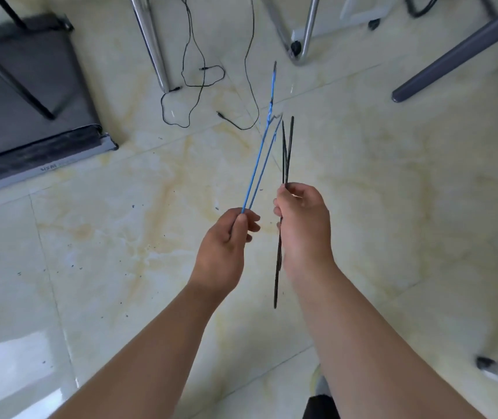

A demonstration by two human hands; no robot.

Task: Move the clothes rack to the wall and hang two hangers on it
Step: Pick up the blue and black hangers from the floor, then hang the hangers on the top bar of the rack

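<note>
I look straight down at a tiled floor with both arms stretched forward. My left hand (226, 237) pinches a thin blue wire hanger (261, 152), seen edge-on, its hook pointing away from me. My right hand (302, 219) grips a thin black wire hanger (287, 152), also edge-on; one end sticks up past my fingers and the other hangs below my wrist. The two hangers are held apart, side by side, above the floor. The clothes rack cannot be picked out with certainty in this view.
A dark treadmill (24, 104) lies at the left. Chrome chair legs (151, 43) and loose black cables (193, 74) sit ahead on the pale tiles (120, 237). A grey bar (465, 52) slants in at the upper right. A small black foot (486, 362) stands at the right.
</note>
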